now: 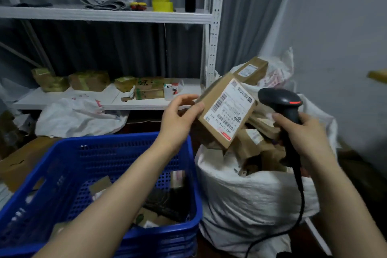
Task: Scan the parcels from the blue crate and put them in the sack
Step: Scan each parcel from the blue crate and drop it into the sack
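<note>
Here the left hand [178, 115] grips a labelled parcel [227, 111] above the sack [251, 195]; the right hand [301, 130] holds the scanner [280, 98] just right of it.

Label [230, 107] on parcel [212, 98]: "642", "419"; rest illegible.

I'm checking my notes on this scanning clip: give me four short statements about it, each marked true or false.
1. The left hand holds a cardboard parcel, its label showing. True.
2. The right hand is empty. False: it grips a black scanner.
3. The blue crate is empty. False: loose parcels lie in the crate.
4. The white sack already holds boxes. True.
</note>
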